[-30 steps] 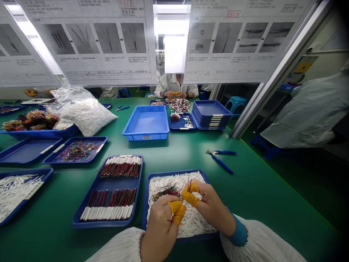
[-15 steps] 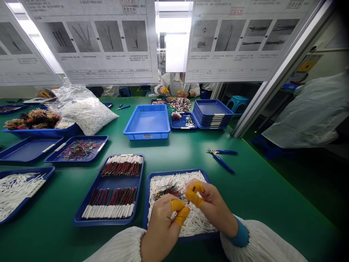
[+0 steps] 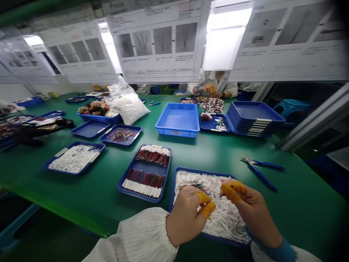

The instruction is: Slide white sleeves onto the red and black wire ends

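Observation:
My left hand [image 3: 188, 214], with yellow finger cots on thumb and forefinger, is pinched closed above a blue tray [image 3: 172, 196] full of short white tubes [image 3: 226, 218]. Whatever lies between those fingertips is too small to make out. To its right, over the same tray, my right hand [image 3: 252, 203] is closed too, also in yellow cots. A thin dark end shows under its fingertips, but I cannot tell what it belongs to. A loose bunch of red, green and black wires [image 3: 200, 186] rests on the tubes, partly hidden behind my left hand.
Left of the tubes, a blue tray [image 3: 155, 169] holds two rows of wires with white sleeves. Blue-handled pliers [image 3: 261, 171] lie at right. Beyond are a blue bin [image 3: 177, 125], stacked trays [image 3: 253, 120] and a bag of white pieces [image 3: 131, 105]. A co-worker [image 3: 215, 87] sits opposite.
The view has swung left, so the table's things appear farther right. My hands stay over the tube tray, their fingertips slightly farther apart. The co-worker's hands have come closer together.

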Demonstrator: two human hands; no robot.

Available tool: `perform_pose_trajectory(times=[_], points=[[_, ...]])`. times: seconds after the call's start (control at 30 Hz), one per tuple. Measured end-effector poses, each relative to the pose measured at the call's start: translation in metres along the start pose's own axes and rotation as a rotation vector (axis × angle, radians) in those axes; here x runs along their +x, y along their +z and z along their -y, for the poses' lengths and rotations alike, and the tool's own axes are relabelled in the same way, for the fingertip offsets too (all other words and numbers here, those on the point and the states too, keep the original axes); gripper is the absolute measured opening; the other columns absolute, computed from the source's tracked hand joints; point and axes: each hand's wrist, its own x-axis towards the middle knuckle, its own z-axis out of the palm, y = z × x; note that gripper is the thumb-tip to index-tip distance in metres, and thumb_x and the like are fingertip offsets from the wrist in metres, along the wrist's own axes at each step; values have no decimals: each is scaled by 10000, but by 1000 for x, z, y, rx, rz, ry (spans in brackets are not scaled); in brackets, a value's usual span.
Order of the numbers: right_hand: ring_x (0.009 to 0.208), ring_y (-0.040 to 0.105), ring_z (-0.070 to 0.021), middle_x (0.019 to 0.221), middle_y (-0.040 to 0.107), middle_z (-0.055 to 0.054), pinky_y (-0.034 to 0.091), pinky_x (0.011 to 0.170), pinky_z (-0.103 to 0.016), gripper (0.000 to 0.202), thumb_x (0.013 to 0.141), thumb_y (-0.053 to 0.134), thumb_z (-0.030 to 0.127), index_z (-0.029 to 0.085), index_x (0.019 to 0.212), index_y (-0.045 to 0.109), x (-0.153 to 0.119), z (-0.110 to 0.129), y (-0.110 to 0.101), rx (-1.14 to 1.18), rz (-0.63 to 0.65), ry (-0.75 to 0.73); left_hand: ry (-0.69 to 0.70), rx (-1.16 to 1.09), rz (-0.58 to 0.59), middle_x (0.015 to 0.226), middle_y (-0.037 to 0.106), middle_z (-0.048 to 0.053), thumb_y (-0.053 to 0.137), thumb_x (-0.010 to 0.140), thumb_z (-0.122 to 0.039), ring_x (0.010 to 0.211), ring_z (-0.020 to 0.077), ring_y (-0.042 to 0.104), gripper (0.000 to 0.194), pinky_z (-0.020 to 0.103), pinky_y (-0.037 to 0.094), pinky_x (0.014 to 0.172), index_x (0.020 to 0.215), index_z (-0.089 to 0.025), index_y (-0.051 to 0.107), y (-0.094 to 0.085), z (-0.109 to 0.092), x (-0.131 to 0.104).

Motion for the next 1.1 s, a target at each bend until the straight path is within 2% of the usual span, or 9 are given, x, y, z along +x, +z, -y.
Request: perform_pose_trajectory(times=[0.1, 0.17, 0.23, 0.37, 0.47, 0.73, 0.87, 1.0, 1.1], points=[[637, 599, -250, 649, 649, -67, 479, 531, -324, 141, 667, 556, 292, 183, 655, 646, 0, 3, 0, -91, 22, 62, 11, 106, -28, 734, 672, 108, 538, 789, -165, 700, 207, 601, 118, 336, 477, 673, 757, -120, 642, -15, 0, -8], [658, 620, -263, 681, 675, -82, 494, 550, -336, 169, 664, 540, 305, 181, 658, 655, 0, 7, 1, -121, 47, 67, 8, 221, -71, 758, 676, 96, 529, 794, -174, 720, 202, 606, 119, 325, 491, 675, 780, -138, 642, -30, 6, -18], [671, 634, -266, 708, 695, -88, 504, 580, -343, 178, 660, 537, 297, 178, 684, 668, 1, 11, 4, -136, 88, 58, -10, 382, -143, 749, 675, 74, 516, 793, -177, 698, 182, 612, 116, 298, 508, 657, 787, -161, 630, -48, 17, -31], [643, 642, -263, 705, 710, -90, 512, 578, -353, 197, 665, 547, 289, 171, 741, 686, 2, 12, 10, -167, 153, 31, -82, 548, -228, 788, 670, 117, 481, 781, -133, 733, 233, 623, 137, 369, 519, 652, 791, -160, 615, -83, 44, -54], [654, 646, -266, 713, 716, -86, 519, 611, -369, 189, 672, 545, 267, 178, 750, 693, 2, 9, 12, -190, 180, -15, -123, 646, -252, 817, 668, 124, 498, 743, -102, 765, 258, 625, 140, 416, 516, 689, 792, -164, 613, -96, 57, -66], [711, 653, -273, 762, 715, -89, 532, 633, -385, 175, 718, 553, 263, 182, 800, 684, 2, 3, 13, -209, 261, -41, -120, 709, -232, 905, 667, 148, 532, 729, -126, 848, 286, 617, 145, 466, 503, 758, 843, -131, 623, -96, 59, -72], [703, 638, -267, 786, 691, -112, 541, 593, -400, 205, 776, 522, 299, 161, 828, 665, 2, 5, 15, -264, 290, -44, -105, 676, -236, 931, 660, 155, 501, 775, -141, 860, 269, 620, 150, 428, 519, 743, 875, -115, 609, -102, 53, -68], [815, 606, -274, 851, 667, -106, 518, 724, -453, 192, 738, 576, 147, 164, 912, 654, 7, 4, 19, -408, 297, -149, -59, 569, -204, 954, 653, 146, 476, 785, -121, 878, 249, 612, 167, 392, 520, 745, 890, -119, 607, -95, 40, -50], [834, 573, -274, 878, 646, -95, 502, 736, -455, 368, 657, 584, -7, 174, 973, 633, 10, 4, 26, -555, 317, -238, -25, 533, -47, 968, 648, 125, 487, 770, -102, 898, 241, 590, 196, 401, 492, 787, 919, -136, 610, -76, 25, -26]])
